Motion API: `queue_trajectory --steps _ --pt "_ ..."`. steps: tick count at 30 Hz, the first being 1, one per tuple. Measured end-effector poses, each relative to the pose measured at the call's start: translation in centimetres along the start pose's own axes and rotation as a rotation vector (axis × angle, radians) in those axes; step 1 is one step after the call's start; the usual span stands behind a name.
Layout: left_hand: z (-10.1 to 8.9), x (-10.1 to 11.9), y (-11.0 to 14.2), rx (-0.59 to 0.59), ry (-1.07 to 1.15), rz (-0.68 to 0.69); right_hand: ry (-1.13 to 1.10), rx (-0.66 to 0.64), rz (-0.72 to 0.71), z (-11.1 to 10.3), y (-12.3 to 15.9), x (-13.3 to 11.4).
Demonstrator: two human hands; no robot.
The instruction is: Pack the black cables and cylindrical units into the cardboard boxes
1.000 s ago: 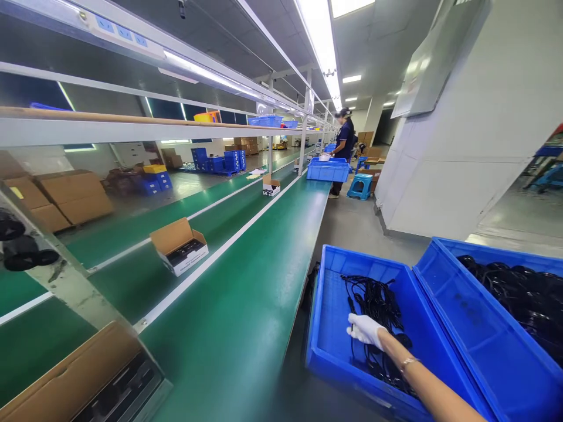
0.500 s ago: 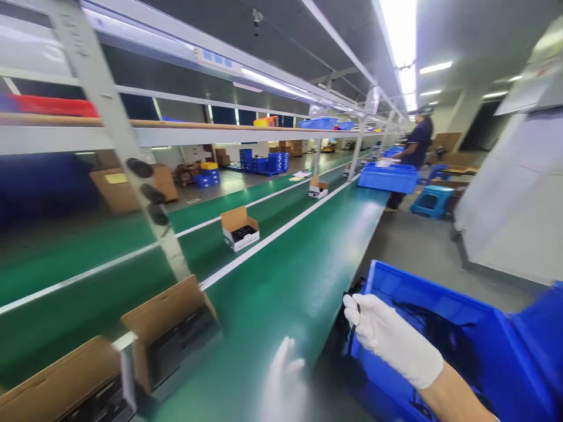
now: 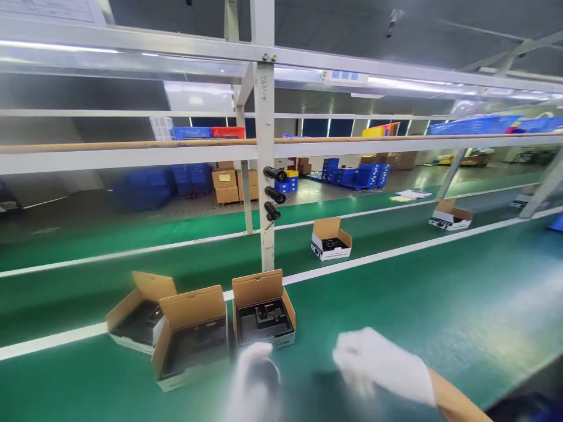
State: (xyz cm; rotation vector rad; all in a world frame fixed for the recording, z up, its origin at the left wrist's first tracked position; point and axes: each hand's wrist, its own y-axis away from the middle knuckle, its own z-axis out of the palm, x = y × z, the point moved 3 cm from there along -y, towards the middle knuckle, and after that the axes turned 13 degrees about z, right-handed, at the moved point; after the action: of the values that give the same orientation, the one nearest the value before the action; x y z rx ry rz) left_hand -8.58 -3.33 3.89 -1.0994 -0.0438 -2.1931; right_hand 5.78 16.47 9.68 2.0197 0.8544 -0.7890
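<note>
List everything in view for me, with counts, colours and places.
Square metal post: one, white, centre
Long shelf: one, white, brown-edged, across
Plastic bins: several, blue, red, yellow, on shelf
Socket strip: one, white, top, right of post
Cylindrical parts: three, black, on post
Small cardboard boxes: six, brown-and-white, three near, three farther right
Flat work surfaces: several, green, below shelf
Cardboard cartons: several, brown, floor beyond
Plastic crates: several, mostly blue, floor beyond
Paper sheets: a few, pale, far work surface
Left gloved hand: one, white, lower centre, blurred
Right gloved hand: one, white, lower right, blurred
</note>
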Motion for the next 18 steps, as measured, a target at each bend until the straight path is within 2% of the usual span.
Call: queue_trajectory --steps 2,3,6,9,12,15,18 --pt "-0.9 1.4 -0.1 0.015 0.031 0.030 0.353 0.494 -0.110 -2.9 -2.8 -4.0" --pt "-1.3 1.7 -0.2 0.006 0.042 0.040 0.412 0.686 -0.181 -4.3 -4.4 -6.3" --pt "-1.9 1.3 -0.9 -0.040 0.101 0.051 0.353 0.972 -0.372 -7.2 -10.3 -12.4" --pt "-2.6 0.5 -1.7 -0.052 0.200 0.075 0.251 1.070 -0.477 -8.2 -15.5 -16.6" --pt "-3.1 0.3 -2.0 0.016 0.247 0.091 0.197 1.121 -0.492 -8.1 -18.2 -18.9" --pt "-2.5 0.9 -2.2 0.117 0.203 0.056 0.197 1.131 -0.472 -8.0 -18.3 -20.1" --pt "-1.0 1.9 -2.8 0.215 0.109 -0.011 0.204 1.087 -0.382 -7.7 -16.2 -20.2"
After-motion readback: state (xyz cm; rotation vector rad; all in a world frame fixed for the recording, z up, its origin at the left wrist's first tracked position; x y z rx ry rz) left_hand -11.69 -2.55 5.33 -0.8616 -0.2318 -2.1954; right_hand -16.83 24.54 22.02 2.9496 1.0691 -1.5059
